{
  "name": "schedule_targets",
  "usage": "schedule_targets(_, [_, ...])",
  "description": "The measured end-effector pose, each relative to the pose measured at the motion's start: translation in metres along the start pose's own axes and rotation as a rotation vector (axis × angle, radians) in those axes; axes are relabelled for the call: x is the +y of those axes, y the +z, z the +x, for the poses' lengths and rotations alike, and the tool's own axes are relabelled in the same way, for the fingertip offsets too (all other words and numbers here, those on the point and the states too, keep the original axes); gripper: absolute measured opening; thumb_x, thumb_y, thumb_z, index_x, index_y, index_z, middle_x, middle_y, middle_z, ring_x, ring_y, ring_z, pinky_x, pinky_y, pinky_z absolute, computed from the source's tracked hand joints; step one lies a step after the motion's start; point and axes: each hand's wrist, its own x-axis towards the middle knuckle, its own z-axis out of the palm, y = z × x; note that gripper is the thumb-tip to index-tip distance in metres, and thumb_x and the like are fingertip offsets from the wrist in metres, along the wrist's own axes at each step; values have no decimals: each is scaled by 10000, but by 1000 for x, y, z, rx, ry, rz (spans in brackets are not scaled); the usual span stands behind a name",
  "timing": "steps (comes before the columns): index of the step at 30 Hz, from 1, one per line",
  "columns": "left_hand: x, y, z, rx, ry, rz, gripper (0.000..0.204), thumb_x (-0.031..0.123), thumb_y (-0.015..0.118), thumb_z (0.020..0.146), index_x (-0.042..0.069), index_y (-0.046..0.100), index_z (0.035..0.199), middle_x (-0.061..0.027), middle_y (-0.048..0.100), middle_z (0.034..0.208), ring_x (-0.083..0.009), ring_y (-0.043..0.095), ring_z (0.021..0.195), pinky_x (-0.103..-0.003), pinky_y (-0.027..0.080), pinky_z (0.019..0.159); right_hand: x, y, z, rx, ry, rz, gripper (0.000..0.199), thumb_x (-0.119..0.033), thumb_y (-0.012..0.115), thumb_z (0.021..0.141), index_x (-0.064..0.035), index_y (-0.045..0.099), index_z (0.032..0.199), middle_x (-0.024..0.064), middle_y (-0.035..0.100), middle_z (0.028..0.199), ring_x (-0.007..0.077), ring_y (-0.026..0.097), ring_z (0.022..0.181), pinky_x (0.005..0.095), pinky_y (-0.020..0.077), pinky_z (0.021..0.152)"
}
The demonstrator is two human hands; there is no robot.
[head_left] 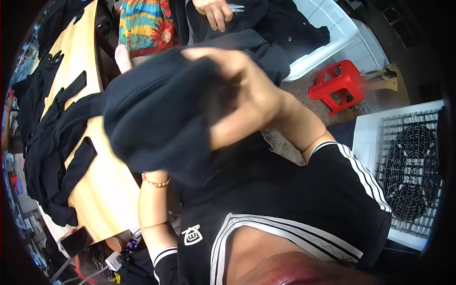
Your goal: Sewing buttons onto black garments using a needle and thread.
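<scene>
A black cloth garment (156, 104) is bunched up in front of my chest, slightly blurred by motion. My right hand (251, 95) grips it from the right side, with fingers over the upper edge and thumb below. My left forearm (154, 194), with a red beaded bracelet (156, 180) at the wrist, rises behind the cloth. The garment covers my left hand, so its fingers do not show.
Black garments (61, 128) lie across the wooden table (114, 199) on the left, near a phone (76, 242). Ahead, another person's hand (213, 12) holds small scissors (236, 8). A white bin (327, 38), red stool (339, 85) and fan unit (411, 171) stand right.
</scene>
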Motion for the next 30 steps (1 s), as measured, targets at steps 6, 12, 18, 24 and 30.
schedule_targets(6, [-1,10,-68,323,-129,-438,613,201,629,868,-44,422,1392,-178,518,1357,-281,500,1236,-340,372,1062,25,46,16,-253,4,-222,739,-188,826,652,58,515,1276,157,643,1113,191,651,930,285,503,865])
schedule_targets(12, [-15,20,-108,596,-217,-678,532,224,570,924,-40,452,1371,-148,559,1318,-244,543,1181,-316,405,1024,53,58,10,-372,-5,-195,542,-231,761,710,-4,611,1179,182,688,923,308,685,849,382,532,759])
schedule_targets(18, [-30,11,-130,749,-317,-764,467,248,512,980,-36,482,1350,-117,599,1278,-206,585,1127,-292,438,986,53,-12,-23,-256,111,-369,351,-148,767,781,-57,674,1107,85,698,855,182,682,723,295,553,631])
schedule_targets(24, [-42,-27,-136,630,-683,-251,406,208,549,993,47,505,1362,-69,619,1201,-116,587,1043,-226,452,900,38,-75,-73,82,310,-863,319,-97,772,791,-87,701,1101,53,681,887,146,670,799,272,540,690])
schedule_targets(30, [-37,0,-77,445,-62,418,466,149,700,858,48,570,1294,-132,585,1293,-255,528,1249,-344,397,1052,28,-89,-94,105,372,-1518,200,-178,780,771,-36,667,855,64,627,766,238,615,639,312,471,570])
